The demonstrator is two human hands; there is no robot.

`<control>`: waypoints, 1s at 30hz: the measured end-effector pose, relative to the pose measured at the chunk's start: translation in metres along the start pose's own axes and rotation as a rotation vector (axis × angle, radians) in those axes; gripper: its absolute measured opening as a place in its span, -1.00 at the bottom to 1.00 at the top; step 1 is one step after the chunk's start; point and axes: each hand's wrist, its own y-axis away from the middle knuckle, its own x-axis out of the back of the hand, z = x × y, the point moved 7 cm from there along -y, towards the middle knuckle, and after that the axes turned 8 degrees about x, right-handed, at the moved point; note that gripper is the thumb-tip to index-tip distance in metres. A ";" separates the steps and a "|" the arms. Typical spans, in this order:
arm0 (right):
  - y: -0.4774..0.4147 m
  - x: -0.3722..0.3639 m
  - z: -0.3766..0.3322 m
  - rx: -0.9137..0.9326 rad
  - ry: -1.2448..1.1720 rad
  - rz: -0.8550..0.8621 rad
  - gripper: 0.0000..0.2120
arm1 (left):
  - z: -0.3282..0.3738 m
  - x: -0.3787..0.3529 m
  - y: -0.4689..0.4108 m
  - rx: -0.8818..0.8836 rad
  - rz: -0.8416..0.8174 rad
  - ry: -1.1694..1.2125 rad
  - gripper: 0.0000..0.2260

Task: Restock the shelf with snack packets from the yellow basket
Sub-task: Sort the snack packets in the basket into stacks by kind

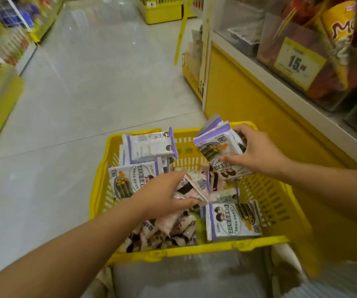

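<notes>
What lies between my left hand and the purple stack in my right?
Head view: loose pink packets in the yellow basket, just past those the left hand grips; the right hand holds the purple stack above.

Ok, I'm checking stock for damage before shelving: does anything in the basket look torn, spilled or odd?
Nothing looks torn or spilled. In the yellow basket, purple packets lie at mixed angles and pink packets are heaped at the near left. Blur hides fine detail.

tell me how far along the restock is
Early. Done: no purple or pink packets show on the shelf. In hand: right hand holds a purple stack, left hand grips pink packets. Left: many loose packets lie in the basket.
</notes>
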 end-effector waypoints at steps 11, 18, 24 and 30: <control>-0.016 -0.026 -0.020 0.055 0.089 -0.108 -0.34 | -0.054 -0.003 0.051 0.016 -0.113 -0.631 -0.47; -0.015 -0.050 -0.021 0.053 0.087 -0.218 -0.29 | -0.072 -0.027 0.074 0.020 -0.319 -0.512 -0.48; -0.018 -0.026 0.004 -0.006 0.092 -0.187 -0.35 | -0.049 -0.015 0.047 0.107 -0.339 -0.466 -0.67; -0.014 0.014 0.052 -0.113 0.084 -0.020 -0.40 | -0.012 -0.020 -0.015 0.061 -0.189 -0.132 -0.67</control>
